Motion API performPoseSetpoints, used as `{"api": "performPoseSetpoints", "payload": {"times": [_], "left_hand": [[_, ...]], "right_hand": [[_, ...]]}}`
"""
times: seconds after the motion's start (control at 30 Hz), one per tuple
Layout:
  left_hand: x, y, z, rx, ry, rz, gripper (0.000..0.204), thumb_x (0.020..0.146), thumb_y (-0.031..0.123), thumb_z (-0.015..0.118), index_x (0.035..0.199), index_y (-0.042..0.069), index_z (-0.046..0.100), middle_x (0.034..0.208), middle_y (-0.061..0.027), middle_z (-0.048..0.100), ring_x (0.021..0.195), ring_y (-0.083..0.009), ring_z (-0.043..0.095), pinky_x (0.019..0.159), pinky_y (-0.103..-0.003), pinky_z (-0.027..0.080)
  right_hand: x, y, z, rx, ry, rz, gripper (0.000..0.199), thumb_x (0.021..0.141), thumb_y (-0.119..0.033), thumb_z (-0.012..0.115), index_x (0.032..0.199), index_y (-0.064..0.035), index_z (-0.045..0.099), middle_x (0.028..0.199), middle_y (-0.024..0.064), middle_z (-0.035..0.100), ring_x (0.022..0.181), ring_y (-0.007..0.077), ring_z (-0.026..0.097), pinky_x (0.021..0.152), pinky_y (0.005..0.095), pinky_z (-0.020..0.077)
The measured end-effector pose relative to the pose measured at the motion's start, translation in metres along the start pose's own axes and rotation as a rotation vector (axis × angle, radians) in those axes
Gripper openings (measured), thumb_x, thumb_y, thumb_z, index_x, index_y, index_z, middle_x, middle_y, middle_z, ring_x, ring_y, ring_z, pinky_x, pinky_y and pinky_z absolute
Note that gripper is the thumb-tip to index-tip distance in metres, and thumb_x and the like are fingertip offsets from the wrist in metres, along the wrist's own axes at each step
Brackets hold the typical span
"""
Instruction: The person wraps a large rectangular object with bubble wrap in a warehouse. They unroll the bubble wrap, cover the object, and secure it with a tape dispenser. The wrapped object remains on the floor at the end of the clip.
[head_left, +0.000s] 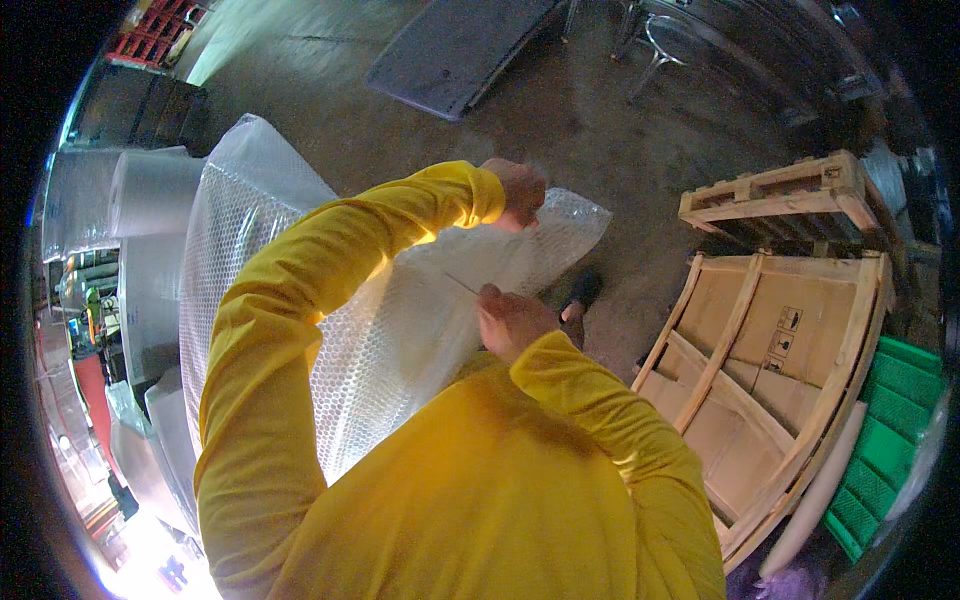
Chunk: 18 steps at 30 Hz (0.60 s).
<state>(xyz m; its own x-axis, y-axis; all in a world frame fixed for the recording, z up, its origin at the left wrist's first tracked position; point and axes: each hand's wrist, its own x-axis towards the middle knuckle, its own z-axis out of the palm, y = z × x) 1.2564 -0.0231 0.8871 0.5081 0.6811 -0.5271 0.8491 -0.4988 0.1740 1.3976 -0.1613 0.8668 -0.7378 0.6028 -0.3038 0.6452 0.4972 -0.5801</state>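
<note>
A wide sheet of clear bubble wrap [400, 320] runs from a big roll [240, 190] at the left across the middle of the view. My left hand [520, 190], in a yellow sleeve, grips the sheet's far edge and holds it up. My right hand [510, 318] sits lower, closed on a thin blade or cutter [462, 284] whose tip touches the wrap. A dark shoe [580, 292] shows under the sheet's right end.
More rolls of wrap [150, 190] stand at the left. A wooden crate frame with cardboard [770, 370] lies at the right, a wooden pallet [780, 195] behind it, green plastic crates [890, 440] beyond. A grey panel [460, 50] lies on the concrete floor ahead.
</note>
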Motion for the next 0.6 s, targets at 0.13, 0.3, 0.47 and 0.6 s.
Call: {"api": "performPoseSetpoints", "payload": {"times": [0.13, 0.3, 0.47, 0.6], "left_hand": [[0.001, 0.000, 0.000, 0.015, -0.053, -0.018, 0.037, 0.085, 0.041, 0.059, 0.086, 0.006, 0.071, 0.087, -0.0166, 0.068, 0.084, -0.0383, 0.065, 0.073, -0.048, 0.053], [-0.012, -0.013, 0.001, -0.030, 0.024, -0.081, 0.038, 0.084, 0.041, 0.059, 0.084, 0.006, 0.071, 0.086, -0.0175, 0.068, 0.082, -0.0391, 0.065, 0.072, -0.049, 0.053], [-0.008, -0.011, 0.008, -0.177, 0.037, -0.086, 0.037, 0.084, 0.041, 0.058, 0.085, 0.007, 0.071, 0.085, -0.0171, 0.068, 0.082, -0.0395, 0.065, 0.072, -0.048, 0.053], [0.002, -0.005, 0.005, -0.084, 0.057, -0.033, 0.035, 0.084, 0.041, 0.059, 0.087, 0.008, 0.072, 0.084, -0.0163, 0.068, 0.081, -0.0392, 0.065, 0.071, -0.048, 0.053]], "right_hand": [[0.005, 0.009, 0.025, 0.030, 0.023, 0.010, 0.020, 0.088, -0.017, 0.047, 0.095, 0.0003, 0.055, 0.079, 0.0229, 0.066, 0.073, 0.0375, 0.068, 0.066, 0.0498, 0.0542], [-0.064, 0.094, 0.023, -0.083, -0.213, 0.124, 0.023, 0.091, -0.021, 0.046, 0.100, -0.0006, 0.053, 0.084, 0.0236, 0.066, 0.076, 0.0368, 0.067, 0.064, 0.0481, 0.0533], [-0.103, 0.106, -0.003, -0.123, -0.092, 0.167, 0.022, 0.094, -0.024, 0.045, 0.102, -0.0052, 0.053, 0.087, 0.0182, 0.067, 0.076, 0.0369, 0.067, 0.063, 0.0489, 0.0519], [-0.059, 0.038, -0.015, -0.110, 0.194, -0.106, 0.021, 0.096, -0.026, 0.045, 0.102, -0.0069, 0.052, 0.083, 0.0149, 0.067, 0.072, 0.0375, 0.066, 0.059, 0.0491, 0.0508]]}}
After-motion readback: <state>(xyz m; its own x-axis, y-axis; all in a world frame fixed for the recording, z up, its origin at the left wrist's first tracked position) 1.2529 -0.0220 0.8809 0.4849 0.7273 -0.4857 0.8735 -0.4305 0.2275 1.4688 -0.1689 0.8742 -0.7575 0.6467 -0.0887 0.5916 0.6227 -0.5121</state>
